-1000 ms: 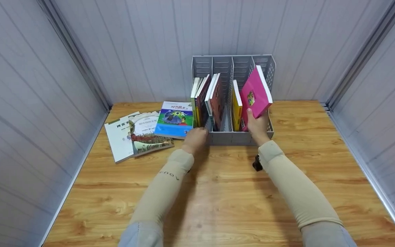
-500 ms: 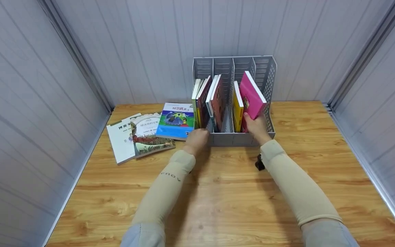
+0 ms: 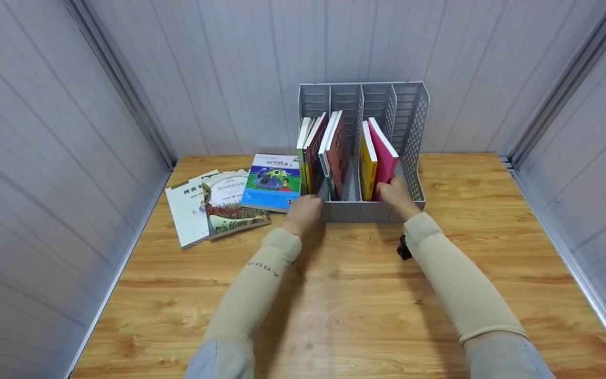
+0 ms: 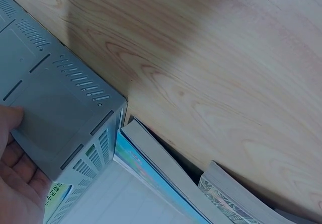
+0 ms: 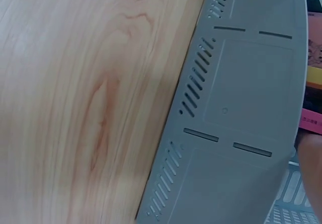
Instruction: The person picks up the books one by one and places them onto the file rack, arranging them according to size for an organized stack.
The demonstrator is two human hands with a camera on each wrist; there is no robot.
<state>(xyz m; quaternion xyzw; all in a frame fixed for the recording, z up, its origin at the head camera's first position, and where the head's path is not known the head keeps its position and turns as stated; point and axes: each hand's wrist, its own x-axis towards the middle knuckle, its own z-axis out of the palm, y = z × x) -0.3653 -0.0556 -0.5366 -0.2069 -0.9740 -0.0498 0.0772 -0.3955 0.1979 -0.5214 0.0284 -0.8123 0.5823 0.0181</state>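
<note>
In the head view a grey desktop file rack (image 3: 366, 211) with several upright compartments stands against the back wall. My left hand (image 3: 304, 211) grips its front edge at the left corner; the left wrist view shows the thumb (image 4: 10, 117) on the front panel and the fingers curled over the lip. My right hand (image 3: 396, 195) holds the lower part of a pink book (image 3: 385, 158), which stands in the rack beside a yellow book (image 3: 369, 166). Most of the right hand's fingers are hidden behind the book. In the right wrist view, a fingertip (image 5: 308, 143) is right at the pink spine.
Several books (image 3: 311, 152) fill the leftmost compartment, and a few reddish and white ones (image 3: 336, 158) lean in the compartment beside it. Left of the rack lie a blue book (image 3: 269, 184), an illustrated book (image 3: 229, 205) and a white book (image 3: 187, 210) on the wooden table (image 3: 334, 295).
The pink book has moved down and left into the rack, from tilted and raised to upright next to the yellow book, with my right hand on it. My left hand stays on the rack.
</note>
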